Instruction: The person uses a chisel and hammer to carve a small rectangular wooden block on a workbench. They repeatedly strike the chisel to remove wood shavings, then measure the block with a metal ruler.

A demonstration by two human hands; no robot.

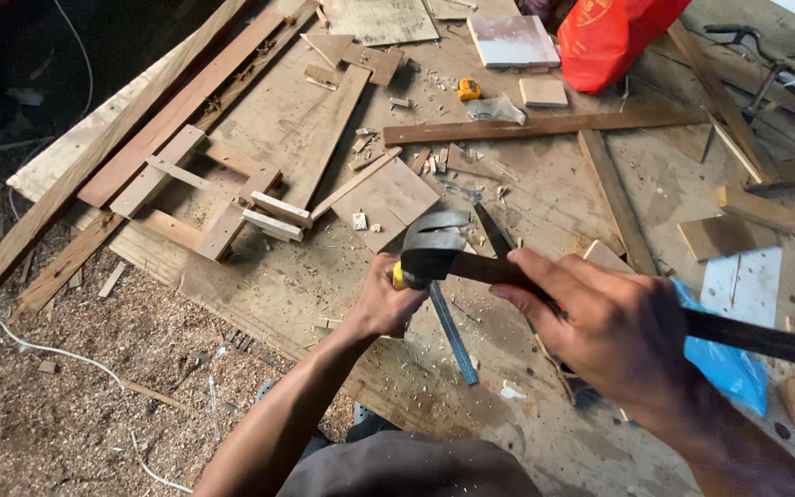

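So the right hand (618, 336) has its grip wrapped tight around the dark handle of a steel-headed hammer (432, 247), holding it close up near the head, with the rest of the handle running off toward the right edge of the shot. The hammer head sits right above the left hand (384, 302), which is closed around something small and yellow (398, 274). Can't tell what it is, most of it is hidden by the fist and the hammer head. Just under the hands a thin bluish metal strip (453, 333) lies angled on the big worn plywood sheet (324, 276) that everything's sitting on. That sheet's near-left edge runs diagonally and drops off to a sawdust-covered floor (94, 396) with a white cord (57, 354) snaking across it. Open room is mostly right around the hands and toward that edge; further up it's crowded: a small square plywood offcut (388, 198) just beyond the hammer, a little frame of nailed wooden slats (200, 198) off to the left, long reddish planks (186, 106) along the far-left edge, a long wooden batten (545, 126) lying crosswise. A yellow tape measure (468, 88) and a red plastic bag (614, 37) sit well away at the top, and a blue plastic bag (729, 364) is tucked just behind the right hand.
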